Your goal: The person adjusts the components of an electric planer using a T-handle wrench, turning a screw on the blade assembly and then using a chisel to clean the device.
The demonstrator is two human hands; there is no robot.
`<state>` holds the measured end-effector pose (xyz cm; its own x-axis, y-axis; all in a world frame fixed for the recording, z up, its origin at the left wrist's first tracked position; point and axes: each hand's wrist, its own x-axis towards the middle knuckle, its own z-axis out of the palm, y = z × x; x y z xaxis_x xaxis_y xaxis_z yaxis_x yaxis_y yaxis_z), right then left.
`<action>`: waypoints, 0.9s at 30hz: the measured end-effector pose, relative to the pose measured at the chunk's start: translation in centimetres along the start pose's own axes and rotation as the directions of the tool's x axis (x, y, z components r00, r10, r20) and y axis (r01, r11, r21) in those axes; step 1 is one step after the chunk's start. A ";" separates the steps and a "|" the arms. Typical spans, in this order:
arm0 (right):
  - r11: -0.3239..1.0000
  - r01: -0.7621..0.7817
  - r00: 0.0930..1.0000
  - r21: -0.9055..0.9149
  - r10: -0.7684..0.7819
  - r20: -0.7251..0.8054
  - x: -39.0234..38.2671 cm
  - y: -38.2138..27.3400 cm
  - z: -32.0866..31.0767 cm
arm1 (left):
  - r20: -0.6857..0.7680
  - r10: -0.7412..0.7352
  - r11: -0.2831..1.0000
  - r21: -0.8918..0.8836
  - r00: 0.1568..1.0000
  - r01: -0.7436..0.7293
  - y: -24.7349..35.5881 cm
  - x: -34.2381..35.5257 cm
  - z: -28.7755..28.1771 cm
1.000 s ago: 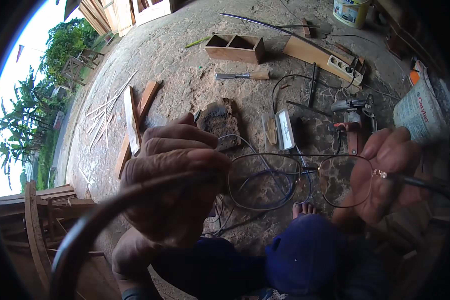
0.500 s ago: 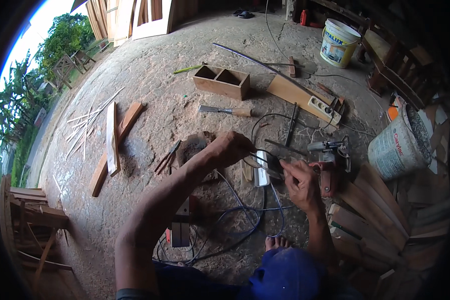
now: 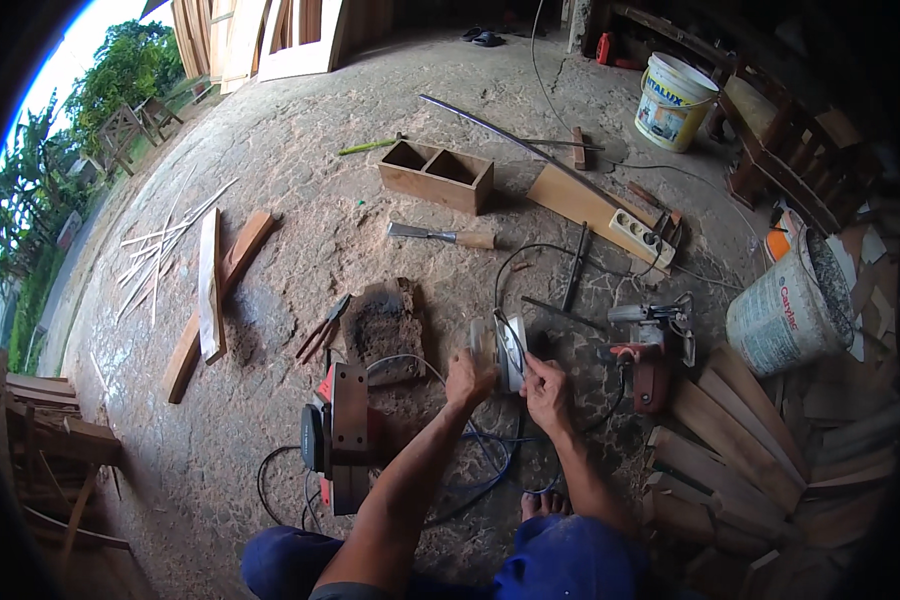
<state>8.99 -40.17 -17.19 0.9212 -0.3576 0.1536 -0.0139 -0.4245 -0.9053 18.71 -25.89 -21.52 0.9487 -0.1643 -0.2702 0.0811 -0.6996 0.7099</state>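
Both hands work close together over the floor beside a white, shallow rectangular holder (image 3: 511, 368). My right hand (image 3: 547, 392) is closed in a pinch at the holder's right edge, on a thin dark strip-like piece (image 3: 513, 340) that crosses it. My left hand (image 3: 468, 380) has curled fingers just left of the holder, next to a pale, blurred block (image 3: 483, 340); what it grips is hidden. An electric planer (image 3: 348, 435), red and black with a metal sole, lies on its side left of my left forearm. Pliers (image 3: 324, 328) lie beyond it.
Blue and black cables loop under my forearms. A chisel (image 3: 440, 236), a two-compartment wooden box (image 3: 436, 178) and a power strip (image 3: 640, 240) lie farther off. To the right are a red power tool (image 3: 653, 365), a bucket (image 3: 785, 315) and stacked boards (image 3: 735, 430). Wood pieces (image 3: 210, 290) lie left.
My left hand has drawn back toward me and down, uncovering the planer and the dark block behind it. My right hand has shifted left and lower, to the white holder.
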 end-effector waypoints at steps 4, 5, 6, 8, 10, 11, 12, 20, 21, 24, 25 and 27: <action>0.933 0.027 0.999 -0.358 -0.037 -0.020 -0.5 -1.0 1.4 | -0.008 -0.050 0.999 -0.011 0.999 0.050 0.5 -1.0 0.1; 0.923 0.058 0.997 -0.381 -0.070 -0.016 -0.6 2.2 2.4 | -0.123 -0.017 0.999 -0.036 0.992 0.013 1.2 -1.5 0.4; 0.897 0.050 0.996 -0.438 -0.076 -0.040 -1.0 1.4 1.8 | -0.129 0.030 0.999 -0.011 0.991 -0.032 2.2 -2.1 0.3; 0.841 0.069 0.993 -0.537 -0.109 -0.042 -1.2 -1.2 1.6 | -0.176 0.093 0.996 0.031 0.980 -0.089 2.7 -2.8 -0.6; 0.869 0.099 0.992 -0.484 -0.122 -0.017 -1.4 1.5 2.0 | -0.214 0.127 0.992 0.038 0.969 -0.122 3.3 -3.2 -0.5; 0.876 0.106 0.992 -0.470 -0.125 -0.009 -1.5 2.8 2.3 | -0.212 0.134 0.991 0.031 0.968 -0.130 3.5 -3.5 -0.5; 0.883 0.118 0.991 -0.454 -0.132 0.001 -1.5 3.3 2.6 | -0.216 0.140 0.990 0.023 0.966 -0.138 3.4 -3.6 -0.4; 0.923 0.034 0.997 -0.384 -0.002 0.083 -1.7 5.6 2.7 | -0.066 0.094 0.995 -0.011 0.993 -0.095 4.9 -5.0 0.3; 0.927 0.012 0.994 -0.375 0.031 0.109 -1.3 5.7 2.7 | -0.048 0.091 0.996 -0.012 0.995 -0.092 4.7 -4.9 0.1; 0.933 0.049 0.965 -0.356 -0.136 -0.223 -1.7 5.2 2.0 | -0.116 0.289 0.957 0.028 0.950 -0.287 4.2 -4.7 0.9; 0.904 0.047 0.982 -0.424 -0.119 -0.144 -1.7 9.1 2.5 | 0.012 0.227 0.973 0.032 0.974 -0.228 4.2 -4.7 1.4; 0.974 -0.051 0.995 -0.222 0.029 -0.100 0.0 13.3 4.0 | 0.018 0.273 0.937 -0.232 0.962 -0.262 2.6 -3.7 2.6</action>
<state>10.34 -42.42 -30.80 0.8769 -0.4511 0.1657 -0.1467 -0.5797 -0.8015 14.62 -28.95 -20.40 0.9291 -0.3616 -0.0777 -0.1014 -0.4511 0.8867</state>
